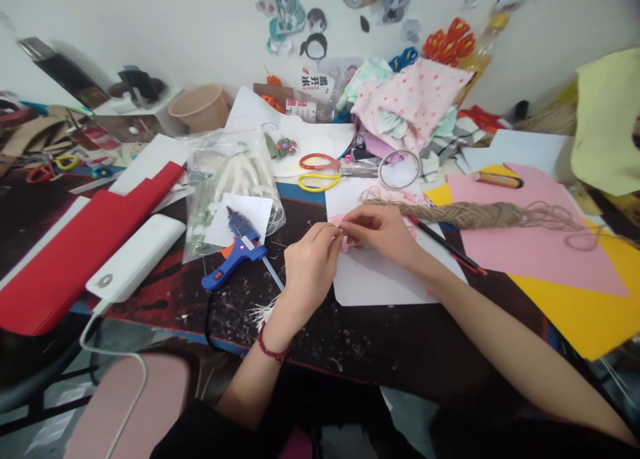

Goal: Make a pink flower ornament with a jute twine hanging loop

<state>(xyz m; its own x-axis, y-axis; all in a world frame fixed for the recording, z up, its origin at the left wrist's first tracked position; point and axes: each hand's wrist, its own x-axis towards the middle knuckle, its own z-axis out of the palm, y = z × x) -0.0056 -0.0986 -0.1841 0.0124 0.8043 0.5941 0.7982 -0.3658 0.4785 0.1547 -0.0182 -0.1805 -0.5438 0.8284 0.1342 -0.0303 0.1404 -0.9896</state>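
Note:
My left hand (pixel 313 256) and my right hand (pixel 377 232) meet fingertip to fingertip over a white sheet of paper (pixel 385 282). Pinched between them is a small pink piece (pixel 345 244), mostly hidden by the fingers; its material is unclear. A blue hot glue gun (pixel 235 262) lies left of my left hand, its nozzle over a white paper square (pixel 260 212). Close to my right hand are a dark pencil-like stick (pixel 445 242) and a hank of brown twine (pixel 465 214). Scissors with red and yellow handles (pixel 325 172) rest beyond both hands.
On the left lie a red folded sheet (pixel 95 252) and a white power bank (pixel 137 256) with a cable hanging off the edge. Pink paper (pixel 540 246) and yellow paper (pixel 575 312) cover the right side. A tape roll (pixel 400 154), dotted cloth (pixel 405 102) and a plastic bag (pixel 200 159) sit behind.

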